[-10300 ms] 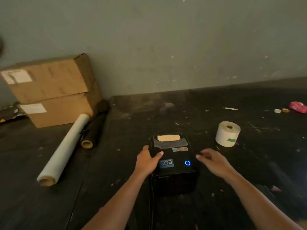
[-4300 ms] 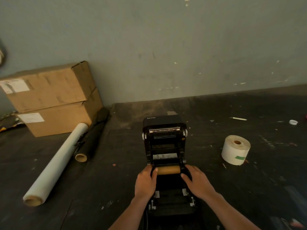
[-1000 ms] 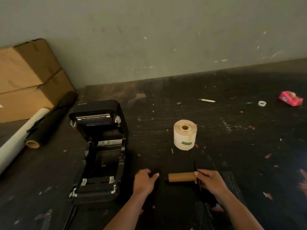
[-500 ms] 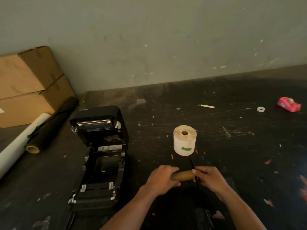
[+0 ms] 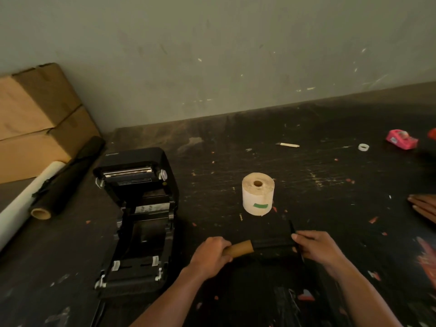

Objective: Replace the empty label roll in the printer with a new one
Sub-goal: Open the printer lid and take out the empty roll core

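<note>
The black label printer [image 5: 141, 223] stands at the left with its lid raised and its roll bay bare. In front of me, my left hand [image 5: 211, 254] grips the brown cardboard core [image 5: 240, 248] of the empty roll. My right hand [image 5: 317, 247] holds the black spindle [image 5: 273, 244] by its end plate; the core has slid partly off the spindle to the left. The new white label roll [image 5: 257, 193], sealed with a green sticker, stands on end on the dark table just beyond my hands.
Two stacked cardboard boxes [image 5: 35, 119] sit at far left, with a white roll [image 5: 21, 197] and a black roll [image 5: 68, 175] lying beside them. A pink tape dispenser [image 5: 401, 139] and a small white ring [image 5: 363, 147] lie far right. Another person's fingers [image 5: 424, 206] rest at the right edge.
My left hand has closed on the cardboard core and drawn it leftward along the spindle, baring the black shaft. My right hand keeps hold of the spindle's end.
</note>
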Demonstrator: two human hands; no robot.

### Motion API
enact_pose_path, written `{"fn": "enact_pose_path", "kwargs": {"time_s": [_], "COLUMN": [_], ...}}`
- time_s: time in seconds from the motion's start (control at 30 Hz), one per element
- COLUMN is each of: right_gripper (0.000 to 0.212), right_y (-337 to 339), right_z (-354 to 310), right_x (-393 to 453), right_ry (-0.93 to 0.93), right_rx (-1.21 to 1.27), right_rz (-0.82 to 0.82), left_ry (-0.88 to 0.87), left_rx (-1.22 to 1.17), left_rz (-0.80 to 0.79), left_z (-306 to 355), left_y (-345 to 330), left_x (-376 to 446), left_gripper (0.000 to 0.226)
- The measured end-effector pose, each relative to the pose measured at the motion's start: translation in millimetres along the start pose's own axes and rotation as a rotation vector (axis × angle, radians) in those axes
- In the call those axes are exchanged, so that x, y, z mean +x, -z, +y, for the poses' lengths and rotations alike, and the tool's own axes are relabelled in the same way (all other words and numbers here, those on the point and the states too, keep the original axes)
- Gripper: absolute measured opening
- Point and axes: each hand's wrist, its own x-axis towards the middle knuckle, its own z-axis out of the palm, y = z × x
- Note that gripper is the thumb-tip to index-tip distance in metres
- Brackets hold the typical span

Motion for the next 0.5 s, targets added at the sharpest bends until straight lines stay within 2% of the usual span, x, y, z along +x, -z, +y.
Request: {"fn": "enact_pose_path", "kwargs": {"time_s": [0.13, 0.27, 0.37, 0.5], "right_gripper": [0.034, 0.033, 0.031, 0.028], "right_y": [16, 1, -15, -22], "right_z": [6, 13, 22, 30], "right_x": [3, 1, -8, -18], "right_ry": [-0.012, -0.025, -0.003, 0.011], "right_rx": [0.047, -0.023, -0.113, -0.18], "right_rz": [0.131, 0.16, 0.183, 0.233], "left_ry": [0.079, 0.251, 0.359, 0.419], "left_rx": [-0.075, -0.251, -0.278, -0.157], "left_rz": [0.055, 0.134, 0.109, 0.079], "left_z": [1, 23, 35, 40], "left_y": [-2, -8, -21, -32], "left_x": [-1, 7, 11, 10], "left_gripper": [0.028, 0.015, 0.021, 0.031]}}
